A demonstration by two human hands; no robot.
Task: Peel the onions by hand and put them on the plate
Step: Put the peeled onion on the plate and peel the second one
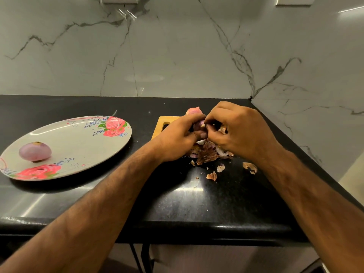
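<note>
Toward one o'clock on the black table (197,203), above the wooden cutting board (160,128), held a partly peeled red onion (199,126) between both grips. Clamped the left grip (177,138) round the bulb from below, thumb on its near face. Pinched at the skin near the top with the fingertips of the right grip (242,131); could not tell how much skin was caught.

Judged the bulb light, firm and round, and slick wherever bared. Judged the dry outer skin brittle, likely to break into flakes. Best caught, then, at a torn edge by the root or neck end and drawn down along the bulb, with the other grip cupping rather than squeezing.

Saw one peeled onion (35,151) resting on the floral plate (78,142) at nine o'clock, well apart from the grips. Saw another onion (194,110) just beyond them at twelve o'clock, how far peeled unclear. Noted a heap of peels (206,152) beneath, with loose flakes (211,176) toward six o'clock.

Noted the table's front edge at six o'clock, where a dropped bulb could roll off. Found the marble wall (177,56) closing twelve o'clock and running near the right forearm at three. Found bare table between board and plate, room enough, by the look, for a carry toward nine o'clock.
</note>
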